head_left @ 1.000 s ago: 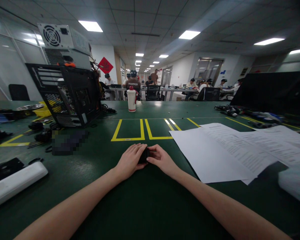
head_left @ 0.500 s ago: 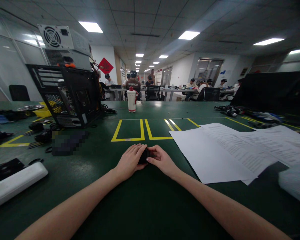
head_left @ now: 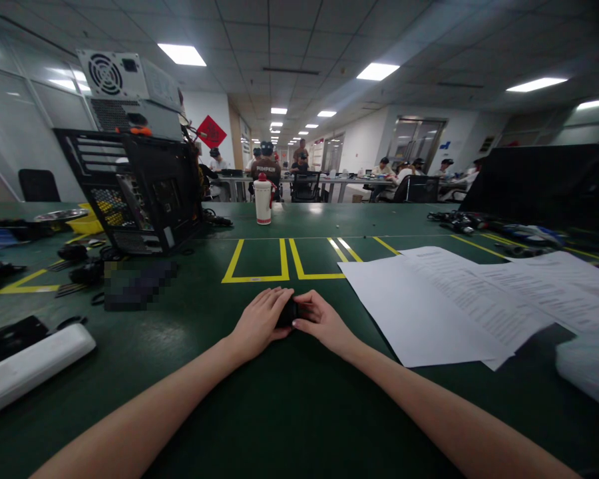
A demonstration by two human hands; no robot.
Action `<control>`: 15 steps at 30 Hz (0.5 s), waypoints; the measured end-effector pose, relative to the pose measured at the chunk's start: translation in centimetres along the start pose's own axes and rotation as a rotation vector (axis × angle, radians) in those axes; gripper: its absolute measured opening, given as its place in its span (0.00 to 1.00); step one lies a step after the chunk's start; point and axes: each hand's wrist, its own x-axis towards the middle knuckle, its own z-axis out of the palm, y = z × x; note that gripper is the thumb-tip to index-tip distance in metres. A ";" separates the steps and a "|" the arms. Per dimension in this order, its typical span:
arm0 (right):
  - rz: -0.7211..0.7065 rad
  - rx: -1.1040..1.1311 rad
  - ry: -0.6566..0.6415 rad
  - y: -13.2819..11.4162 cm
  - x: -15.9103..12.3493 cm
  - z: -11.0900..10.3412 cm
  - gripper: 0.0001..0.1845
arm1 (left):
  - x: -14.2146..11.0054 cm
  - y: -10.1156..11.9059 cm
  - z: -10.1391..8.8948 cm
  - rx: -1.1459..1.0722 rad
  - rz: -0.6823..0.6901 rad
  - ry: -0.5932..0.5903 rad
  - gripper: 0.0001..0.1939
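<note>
Cup point(head_left: 263, 201) upright | papers point(head_left: 429, 309) overlapping | black computer case point(head_left: 134, 189) beneath power supply point(head_left: 112, 74)

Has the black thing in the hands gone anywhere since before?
No. The black thing is between the left hand and right hand, in the same spot on the near side of the yellow tape.

And here we are in a shared electronics workroom, office-like under its panel lights point(head_left: 182, 54), with an opened PC case point(head_left: 144, 189) and cables point(head_left: 217, 218) on a taped green bench point(head_left: 204, 299), and people in caps point(head_left: 266, 166) seated at desks point(head_left: 329, 179) beyond!
</note>
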 end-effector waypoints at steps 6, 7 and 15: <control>0.025 0.003 0.005 -0.7 0.0 0.0 0.11 | 0.0 -0.1 0.1 -0.002 -0.011 0.007 0.33; 0.027 -0.012 0.019 -0.7 0.0 0.0 0.12 | 0.0 0.0 0.1 -0.003 -0.010 0.006 0.33; 0.036 0.023 0.005 0.1 0.1 0.1 0.17 | 0.2 0.0 0.1 0.011 0.001 0.010 0.34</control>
